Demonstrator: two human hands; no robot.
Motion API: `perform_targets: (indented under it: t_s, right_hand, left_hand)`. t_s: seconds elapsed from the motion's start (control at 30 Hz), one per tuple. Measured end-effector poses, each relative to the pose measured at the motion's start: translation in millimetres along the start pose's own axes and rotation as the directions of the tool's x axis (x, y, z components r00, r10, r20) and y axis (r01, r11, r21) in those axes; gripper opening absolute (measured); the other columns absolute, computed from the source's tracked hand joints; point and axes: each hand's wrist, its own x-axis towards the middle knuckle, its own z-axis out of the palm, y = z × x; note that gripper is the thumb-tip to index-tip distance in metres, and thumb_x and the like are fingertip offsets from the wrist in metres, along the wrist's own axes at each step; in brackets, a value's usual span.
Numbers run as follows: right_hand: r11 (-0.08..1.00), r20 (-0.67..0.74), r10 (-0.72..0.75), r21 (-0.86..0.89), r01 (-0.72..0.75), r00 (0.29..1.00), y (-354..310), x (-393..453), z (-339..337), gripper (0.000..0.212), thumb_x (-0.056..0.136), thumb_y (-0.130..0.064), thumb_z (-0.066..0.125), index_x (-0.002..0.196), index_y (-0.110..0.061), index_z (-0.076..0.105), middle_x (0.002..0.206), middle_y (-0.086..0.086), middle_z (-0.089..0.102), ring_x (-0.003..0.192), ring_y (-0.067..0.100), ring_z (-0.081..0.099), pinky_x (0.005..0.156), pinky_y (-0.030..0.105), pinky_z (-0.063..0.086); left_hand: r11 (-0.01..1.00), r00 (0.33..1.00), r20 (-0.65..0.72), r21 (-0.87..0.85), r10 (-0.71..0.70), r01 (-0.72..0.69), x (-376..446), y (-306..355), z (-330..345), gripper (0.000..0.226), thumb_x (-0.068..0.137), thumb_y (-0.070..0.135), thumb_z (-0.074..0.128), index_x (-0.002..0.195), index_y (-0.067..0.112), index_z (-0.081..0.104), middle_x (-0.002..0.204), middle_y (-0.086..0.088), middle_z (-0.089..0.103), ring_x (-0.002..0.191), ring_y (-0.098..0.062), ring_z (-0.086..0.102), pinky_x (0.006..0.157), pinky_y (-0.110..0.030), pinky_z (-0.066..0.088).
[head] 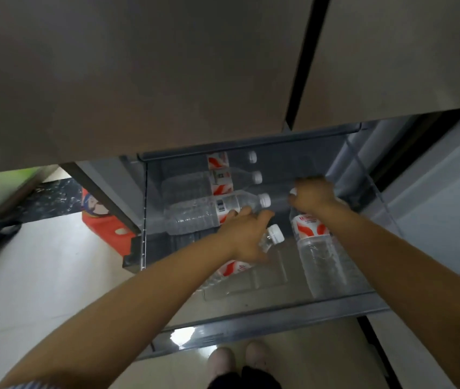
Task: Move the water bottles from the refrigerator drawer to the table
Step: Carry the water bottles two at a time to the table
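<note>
In the drawer [265,318], both hands [244,237] closed around bottles [317,248].

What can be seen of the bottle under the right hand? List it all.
The bottle is clear ribbed plastic filled with water, with a white label bearing red swooshes near its shoulder and a white cap. It lies lengthwise along the right side of the open refrigerator drawer, cap pointing toward the back. The right hand closes over its neck and cap, so only a bit of cap shows between the fingers. Whether it touches other bottles is unclear.
</note>
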Motion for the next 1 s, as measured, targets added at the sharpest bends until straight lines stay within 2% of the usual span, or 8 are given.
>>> perform_targets:
  t_s: [0.17,0.3,0.4,0.5,0.63,0.83,0.9,1.0]
  right_hand:
    - [0.988,0.238,0.126,0.056,-0.143,0.963,1.1,20.9,8.6,0.045,0.09,-0.039,0.048,0.127,-0.013,0.054,0.13,0.011,0.055,0.123,0.03,0.05,0.105,0.04,0.04]
    - [0.961,0.252,0.033,0.259,-0.1,0.967,0.2,18.5,2.3,0.034,0.086,-0.03,0.056,0.111,-0.008,0.061,0.118,0.012,0.063,0.106,0.028,0.06,0.087,0.031,0.047]
    - [0.936,0.249,-0.126,0.349,0.032,0.96,-11.8,0.9,-13.4,0.03,0.083,-0.032,0.061,0.102,-0.008,0.063,0.109,0.014,0.066,0.097,0.028,0.063,0.075,0.028,0.044]
    - [0.913,0.179,-0.271,0.358,0.194,0.946,-24.9,-30.5,-36.9,0.029,0.081,-0.03,0.065,0.103,-0.01,0.064,0.095,0.007,0.061,0.088,0.024,0.06,0.07,0.027,0.043]
    - [0.891,0.147,-0.44,0.197,0.41,0.886,-38.6,-85.6,-66.3,0.018,0.078,-0.026,0.065,0.089,-0.012,0.063,0.084,0.001,0.054,0.079,0.018,0.053,0.052,0.023,0.037]
    - [0.776,-0.098,-0.559,0.286,0.561,0.823,-61.3,-154.4,-101.8,0.013,0.077,-0.024,0.066,0.075,-0.017,0.054,0.085,0.001,0.055,0.083,0.018,0.05,0.065,0.027,0.036]
    - [0.728,-0.208,-0.552,0.35,0.589,0.807,-74.1,-174.1,-111.7,0.015,0.076,-0.021,0.065,0.072,-0.019,0.051,0.085,0.001,0.056,0.082,0.019,0.05,0.067,0.027,0.036]
    - [0.664,-0.38,-0.511,0.394,0.635,0.771,-96.7,-209.8,-130.0,0.014,0.076,-0.018,0.066,0.076,-0.014,0.053,0.083,0.003,0.056,0.08,0.021,0.05,0.065,0.028,0.035]
  left_hand:
    - [1.0,0.992,-0.124,-0.015,-0.026,0.024,-22.6,2.1,-14.9,0.084,0.078,0.033,0.066,0.146,0.021,0.018,0.123,-0.006,0.056,0.124,-0.024,0.037,0.101,-0.037,0.026]
    - [0.981,0.954,-0.271,-0.177,-0.125,0.078,-46.9,-11.4,-32.1,0.08,0.078,0.024,0.067,0.145,0.023,0.023,0.13,-0.006,0.05,0.125,-0.026,0.037,0.102,-0.034,0.029]
    - [0.948,0.906,-0.36,-0.295,-0.224,0.117,-65.2,-22.0,-38.6,0.062,0.077,0.02,0.069,0.132,0.014,0.042,0.125,-0.009,0.053,0.119,-0.026,0.043,0.095,-0.029,0.033]
    - [0.939,0.87,-0.41,-0.31,-0.274,0.149,-84.3,-20.0,-41.5,0.046,0.078,0.025,0.068,0.117,0.008,0.053,0.117,-0.011,0.058,0.1,-0.02,0.05,0.083,-0.026,0.039]
    - [0.943,0.84,-0.441,-0.241,-0.317,0.23,-116.5,-14.1,-34.3,0.039,0.083,0.025,0.066,0.117,0.009,0.056,0.115,-0.007,0.056,0.101,-0.017,0.052,0.079,-0.023,0.039]
    - [0.87,0.717,-0.496,-0.328,-0.49,0.367,-173.5,-16.8,-30.5,0.036,0.083,0.024,0.067,0.114,0.008,0.062,0.117,-0.009,0.062,0.111,-0.023,0.056,0.082,-0.023,0.038]
    - [0.862,0.662,-0.553,-0.351,-0.506,0.365,-196.1,-8.6,-31.4,0.035,0.082,0.022,0.068,0.114,0.01,0.063,0.119,-0.008,0.063,0.11,-0.022,0.056,0.087,-0.026,0.04]
    - [0.85,0.523,-0.67,-0.439,-0.526,0.293,-239.0,9.5,-40.0,0.029,0.079,0.017,0.071,0.106,0.01,0.064,0.104,-0.005,0.062,0.093,-0.016,0.051,0.077,-0.023,0.037]
